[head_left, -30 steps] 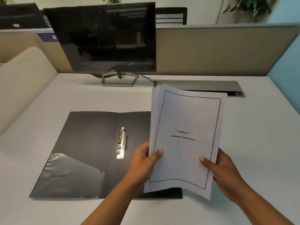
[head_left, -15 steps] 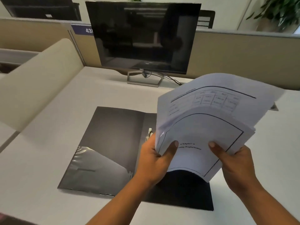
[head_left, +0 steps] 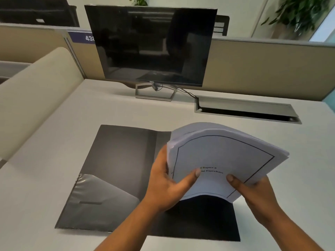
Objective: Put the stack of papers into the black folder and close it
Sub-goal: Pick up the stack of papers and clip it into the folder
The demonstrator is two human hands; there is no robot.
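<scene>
Papers [head_left: 223, 160]: bowed stack, held above the folder's right half; left hand [head_left: 168, 185] and right hand [head_left: 257, 194] each pinch its near edge, thumbs on top. Folder [head_left: 116, 171]: black, open flat, mid-desk [head_left: 272, 160]. Monitor [head_left: 150, 46]: far edge.

Soft even daylight, glare on monitor [head_left: 150, 46], wide-angle bowing at edges

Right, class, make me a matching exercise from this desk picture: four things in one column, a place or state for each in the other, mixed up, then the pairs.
Things:
1. papers
2. folder
3. monitor
4. clear pocket

Places or states:
A. lying open on the desk
B. held in both hands
C. on the folder's left flap
D. standing at the back, screen dark

Pairs: 1-B, 2-A, 3-D, 4-C
</scene>
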